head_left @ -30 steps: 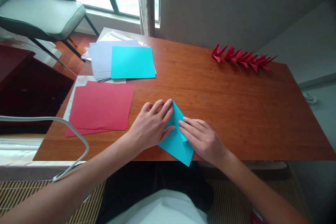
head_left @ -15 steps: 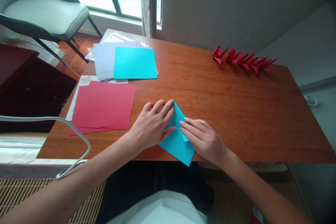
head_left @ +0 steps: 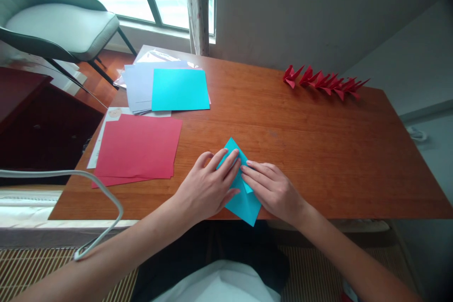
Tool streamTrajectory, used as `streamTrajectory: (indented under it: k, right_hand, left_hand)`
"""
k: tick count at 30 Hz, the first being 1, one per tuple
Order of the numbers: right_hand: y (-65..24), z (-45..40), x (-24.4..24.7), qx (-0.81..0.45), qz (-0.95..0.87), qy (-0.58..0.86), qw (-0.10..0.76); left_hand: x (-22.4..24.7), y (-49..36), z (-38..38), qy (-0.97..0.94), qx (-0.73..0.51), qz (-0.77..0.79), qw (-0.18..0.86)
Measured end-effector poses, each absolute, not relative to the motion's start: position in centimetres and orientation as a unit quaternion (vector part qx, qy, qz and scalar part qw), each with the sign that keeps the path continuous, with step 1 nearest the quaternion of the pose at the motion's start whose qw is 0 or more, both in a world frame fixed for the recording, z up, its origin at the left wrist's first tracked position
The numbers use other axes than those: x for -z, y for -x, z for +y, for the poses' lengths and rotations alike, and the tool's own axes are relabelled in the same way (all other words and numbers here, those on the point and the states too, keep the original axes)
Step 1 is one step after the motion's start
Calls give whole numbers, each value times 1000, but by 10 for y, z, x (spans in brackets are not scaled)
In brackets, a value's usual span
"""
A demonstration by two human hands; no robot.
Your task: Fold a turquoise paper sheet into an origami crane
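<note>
Since the earlier frame, the left hand (head_left: pixel 208 188) has moved down the folded blue paper (head_left: pixel 244 205) toward the person, and the paper's far corner now shows beyond its fingertips; the right hand (head_left: pixel 279 191) keeps its place. Left fingers are bent and slightly spread, tips resting on the paper, with the thumb set apart below them and also on it; nothing is seen clasped. Right fingers are nearly straight and close together, laid over the paper's right side beside a small folded flap; the right thumb is hidden, so its contact cannot be told. Under both sets of fingers, the paper lies at the near edge of the wooden table (head_left: pixel 318 151), its near corner projecting past that edge. Left of the left fingers are overlapping red sheets (head_left: pixel 138 146); beyond these, farther from the fingers, a flat blue sheet (head_left: pixel 181 89) rests on pale papers (head_left: pixel 138 85). Well beyond the right fingers, toward the far right, red folded figures (head_left: pixel 325 82) stand in a row. A white cord (head_left: pixel 106 193) curves left of the left fingers, near the left forearm.
</note>
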State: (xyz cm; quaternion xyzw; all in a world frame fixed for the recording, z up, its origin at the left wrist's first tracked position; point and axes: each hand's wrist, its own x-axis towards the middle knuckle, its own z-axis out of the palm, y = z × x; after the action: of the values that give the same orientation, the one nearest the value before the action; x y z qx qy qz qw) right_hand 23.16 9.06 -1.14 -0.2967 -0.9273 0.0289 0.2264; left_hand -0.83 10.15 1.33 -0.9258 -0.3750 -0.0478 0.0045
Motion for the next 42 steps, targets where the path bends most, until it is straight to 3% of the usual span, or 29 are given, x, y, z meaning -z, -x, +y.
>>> streamTrajectory:
  k: [29,37,42]
  right_hand:
    - [-232,89,10,-20,-926,304,222]
    - [-232,110,-9,-257,-815,436,283]
    - [-223,143,-10,-276,-783,512,220]
  left_hand:
    - [-6,16,110,932,27,-361,-12]
    - [-8,15,109,933,36,-358,-4]
    - [-10,14,109,930,34,-367,-6]
